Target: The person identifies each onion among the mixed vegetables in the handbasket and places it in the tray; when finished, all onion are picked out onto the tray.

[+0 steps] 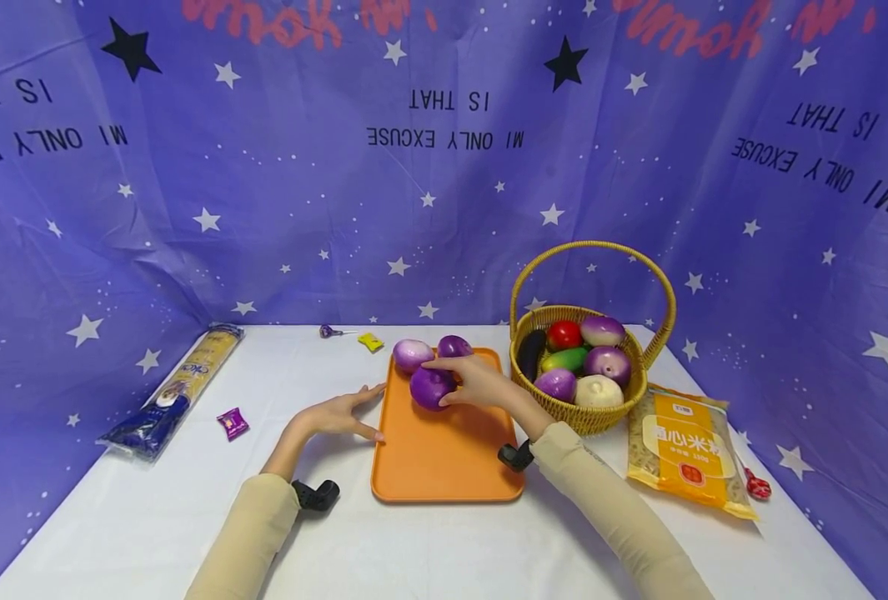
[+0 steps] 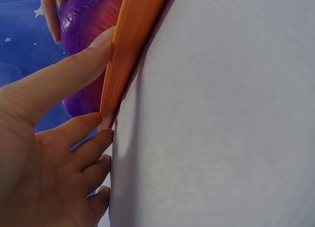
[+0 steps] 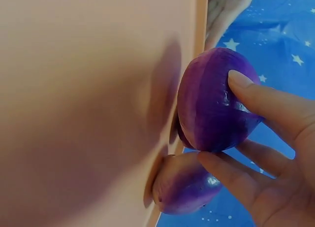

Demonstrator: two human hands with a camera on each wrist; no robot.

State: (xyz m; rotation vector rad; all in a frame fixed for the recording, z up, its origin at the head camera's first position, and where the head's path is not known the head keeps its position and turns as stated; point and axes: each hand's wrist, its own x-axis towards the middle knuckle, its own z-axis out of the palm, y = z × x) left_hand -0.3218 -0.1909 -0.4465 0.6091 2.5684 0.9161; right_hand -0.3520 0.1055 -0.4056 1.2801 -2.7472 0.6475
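Note:
My right hand [image 1: 479, 383] grips a dark purple onion [image 1: 430, 390] between thumb and fingers, over the far left part of an orange tray [image 1: 444, 467]. In the right wrist view, the thumb presses one side of this onion [image 3: 211, 104]; whether it touches the tray, I cannot tell. Behind it sit a pale purple onion [image 1: 413, 352] and another purple onion [image 1: 454, 343] at the tray's far end. My left hand [image 1: 334, 415] touches the tray's left edge, its thumb and fingertips against the rim [image 2: 129, 45] in the left wrist view.
A wicker basket [image 1: 589, 423] with a tall handle holds several vegetables right of the tray. Beside it lies a yellow pasta bag [image 1: 684, 450], with a red-wrapped candy [image 1: 757, 485]. On the left are a spaghetti pack [image 1: 181, 387] and purple candy [image 1: 233, 423]; yellow candy [image 1: 371, 342] lies behind.

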